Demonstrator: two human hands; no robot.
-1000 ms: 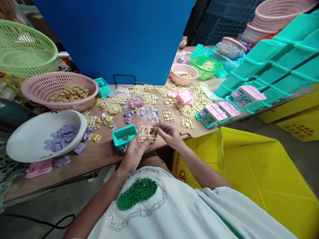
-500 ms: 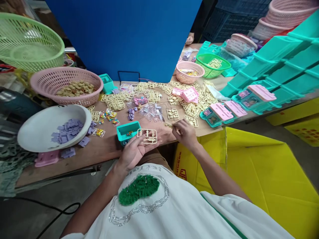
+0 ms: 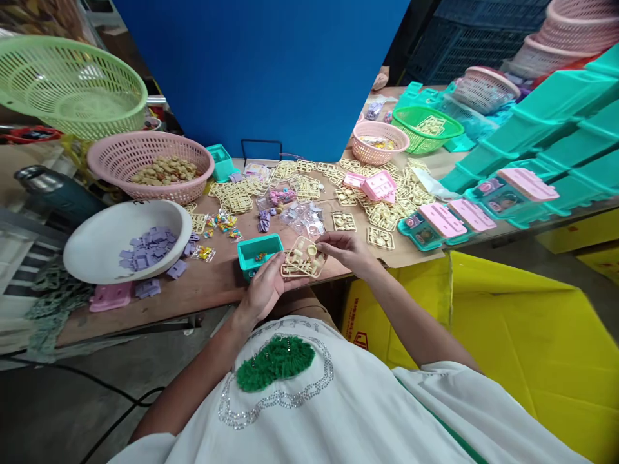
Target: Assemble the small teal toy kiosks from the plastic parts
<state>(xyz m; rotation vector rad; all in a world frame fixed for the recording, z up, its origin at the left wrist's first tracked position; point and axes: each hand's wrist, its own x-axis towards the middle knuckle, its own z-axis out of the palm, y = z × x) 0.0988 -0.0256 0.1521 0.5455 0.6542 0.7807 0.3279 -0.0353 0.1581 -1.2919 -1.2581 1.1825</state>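
Observation:
My left hand (image 3: 264, 288) is closed on a cream plastic sprue frame (image 3: 289, 270) of small moulded parts, held at the table's front edge. Over it lies a second sprue frame (image 3: 312, 250), tilted, with round parts in it, and my right hand (image 3: 349, 251) pinches its right side. The two frames overlap, so part of the lower one is hidden. Just left of them stands a teal plastic box (image 3: 245, 261) with small coloured pieces inside. More cream sprue frames (image 3: 344, 222) lie behind my hands, beside clear plastic pieces (image 3: 304, 218).
On the left are a white bowl (image 3: 80, 248) of purple pieces and a pink basket (image 3: 109, 161). A blue panel (image 3: 271, 77) rises behind. Teal boxes with pink lids (image 3: 438, 219) stand right, above a yellow carton (image 3: 522, 335). Part of another person's hand (image 3: 381, 78) shows behind.
My right hand has moved left from the table's right side, bringing a sprue frame onto the one in my left hand. The whole view has shifted slightly.

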